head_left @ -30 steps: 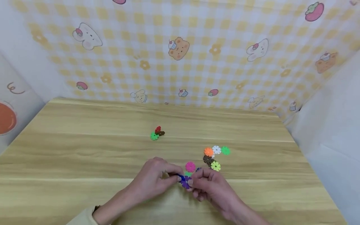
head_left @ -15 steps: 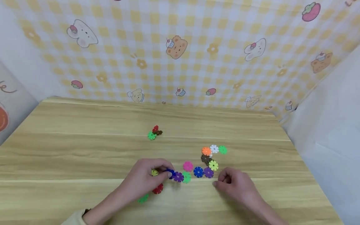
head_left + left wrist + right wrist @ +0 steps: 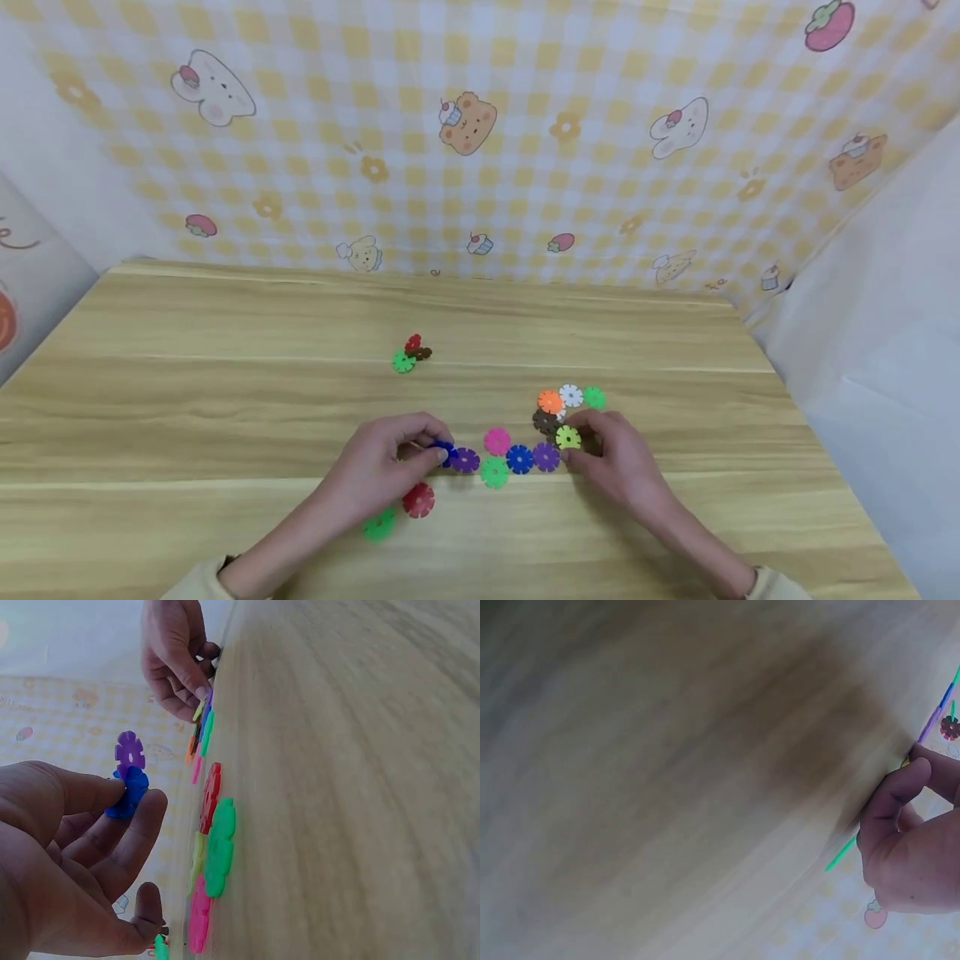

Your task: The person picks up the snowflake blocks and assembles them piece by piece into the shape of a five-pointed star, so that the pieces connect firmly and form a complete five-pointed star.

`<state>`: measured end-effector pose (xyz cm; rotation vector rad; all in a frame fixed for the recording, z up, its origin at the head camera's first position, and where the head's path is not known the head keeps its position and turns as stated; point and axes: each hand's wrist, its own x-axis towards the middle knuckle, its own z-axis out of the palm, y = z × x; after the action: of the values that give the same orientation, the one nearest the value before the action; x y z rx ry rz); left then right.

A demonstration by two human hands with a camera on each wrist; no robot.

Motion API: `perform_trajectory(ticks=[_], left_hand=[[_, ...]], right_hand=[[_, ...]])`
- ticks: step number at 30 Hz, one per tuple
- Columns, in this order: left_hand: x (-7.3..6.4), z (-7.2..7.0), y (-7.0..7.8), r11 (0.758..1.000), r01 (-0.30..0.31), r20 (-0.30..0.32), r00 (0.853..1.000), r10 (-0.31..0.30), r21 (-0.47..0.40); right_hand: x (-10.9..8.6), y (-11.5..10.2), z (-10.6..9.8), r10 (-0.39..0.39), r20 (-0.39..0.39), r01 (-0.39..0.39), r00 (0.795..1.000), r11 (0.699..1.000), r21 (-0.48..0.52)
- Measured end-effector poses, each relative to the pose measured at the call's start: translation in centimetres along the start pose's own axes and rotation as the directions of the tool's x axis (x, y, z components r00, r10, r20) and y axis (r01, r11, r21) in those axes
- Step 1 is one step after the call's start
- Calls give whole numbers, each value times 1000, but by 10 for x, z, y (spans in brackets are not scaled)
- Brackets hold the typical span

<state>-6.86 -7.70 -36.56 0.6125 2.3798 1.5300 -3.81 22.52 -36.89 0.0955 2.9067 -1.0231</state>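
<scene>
My left hand [image 3: 390,462] pinches a blue interlocking disc [image 3: 129,796] between thumb and fingers. Slotted into that disc is a purple disc [image 3: 466,460], and the pair hangs above the table. Farther right, my right hand [image 3: 618,458] has its thumb and fingers at the edges of a yellow-green disc [image 3: 568,437], pinching it. Around it lie a purple disc [image 3: 546,456] and a brown disc [image 3: 546,421]. Between the hands are a second blue disc [image 3: 519,459], a light green disc [image 3: 494,472] and a pink disc [image 3: 497,441].
Under the left hand lie a red disc [image 3: 418,500] and a green disc [image 3: 378,525]. Orange [image 3: 550,402], white [image 3: 571,395] and green discs [image 3: 594,397] sit beyond the right hand. A small red, brown and green cluster [image 3: 403,362] lies farther back on the wooden table [image 3: 225,375].
My right hand let go of the purple disc by the left hand, drew back right, then reached forward to the yellow-green disc. My left hand moved left, keeping the joined blue and purple discs.
</scene>
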Motion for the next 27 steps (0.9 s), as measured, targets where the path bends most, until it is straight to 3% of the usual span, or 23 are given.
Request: perform_trajectory(ticks=[4,8,10,14,16,18,23,27], left_hand=[[2,-1,1,1000,-11,-19,1000,11,1],[2,-1,4,1000,-18,-34,999,17,-9],[1,-1,5,1000,-14,-30,999,14,-9],[-1,-1,8,1000,-8,-24,1000,8,-9],[-1,-1,9,1000,-12,-22,1000,12,-14],[-1,0,10,1000,-19,-20,1000,19,-13],[-3,2,15,999,-43,6,999,43,-24],[-3,4,19,996,-71,29,997,72,-45]], right_hand=[[0,-2,-1,62,11,-63,998,996,61],[-5,-5,-2,114,51,-122,992,968,221],[-7,-9,-2,111,102,-140,989,928,344],[-14,-20,0,74,250,-210,965,790,576],[-16,-27,1,59,311,-255,949,726,639],[-18,-34,4,52,351,-290,935,682,671],[-21,-48,10,36,403,-338,914,616,711],[-22,-53,15,15,420,-346,908,591,728]])
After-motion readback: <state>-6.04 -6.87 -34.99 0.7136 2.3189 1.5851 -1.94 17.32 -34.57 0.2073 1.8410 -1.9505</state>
